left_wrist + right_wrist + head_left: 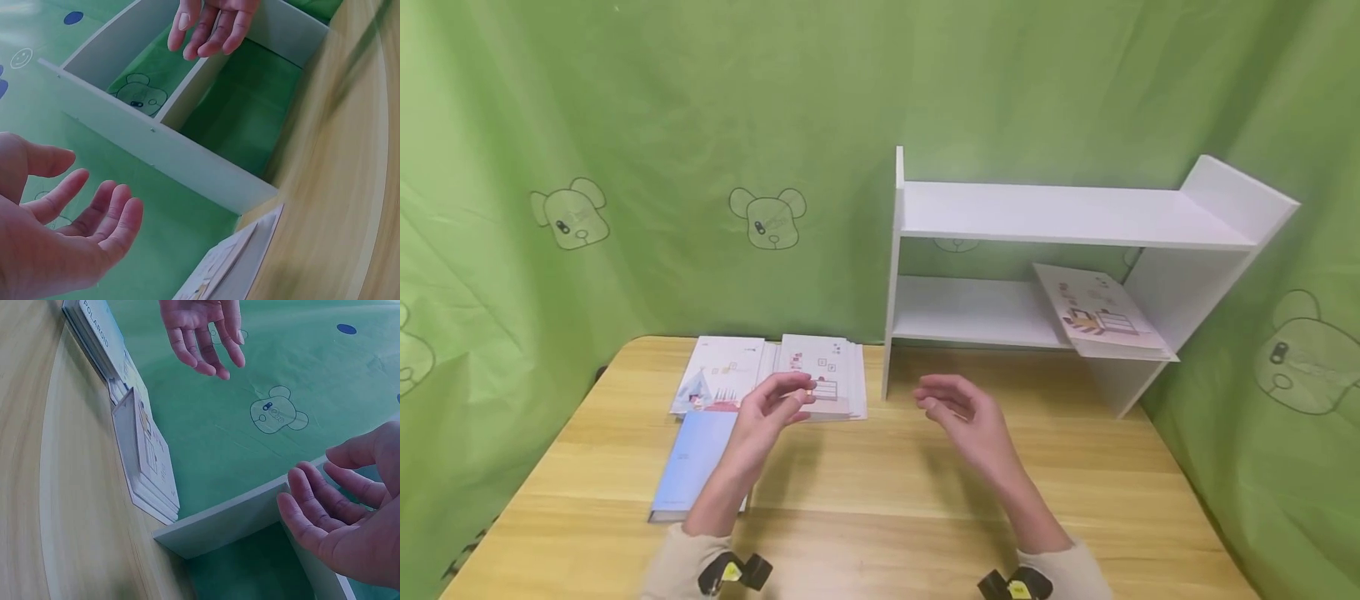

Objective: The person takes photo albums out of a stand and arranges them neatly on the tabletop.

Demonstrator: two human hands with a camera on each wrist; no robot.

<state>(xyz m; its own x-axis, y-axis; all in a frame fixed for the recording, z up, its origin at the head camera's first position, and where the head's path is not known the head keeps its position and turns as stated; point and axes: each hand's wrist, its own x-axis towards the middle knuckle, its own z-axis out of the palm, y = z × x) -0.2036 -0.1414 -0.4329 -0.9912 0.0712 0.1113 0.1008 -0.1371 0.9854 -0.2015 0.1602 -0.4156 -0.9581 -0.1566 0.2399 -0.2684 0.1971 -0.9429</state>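
Both hands hover above the table with fingers loosely bent and nothing between them. My left hand (765, 421) is in front of two stacks of thin books, nearest the right-hand stack (842, 400); the left-hand stack (718, 367) has a tent picture on its cover. A thick blue book (692, 458) lies partly under the left forearm in the head view. My right hand (970, 421) is in front of the white shelf (1037, 212), apart from it. One illustrated book (1101, 312) lies on the shelf's lower board at the right, its front jutting past the edge.
The two-tier shelf stands at the back right of the wooden table (880, 533). Its left side panel (891, 292) rises close beside the right-hand book stack. A green curtain (662, 167) with bear faces hangs behind and at the sides.
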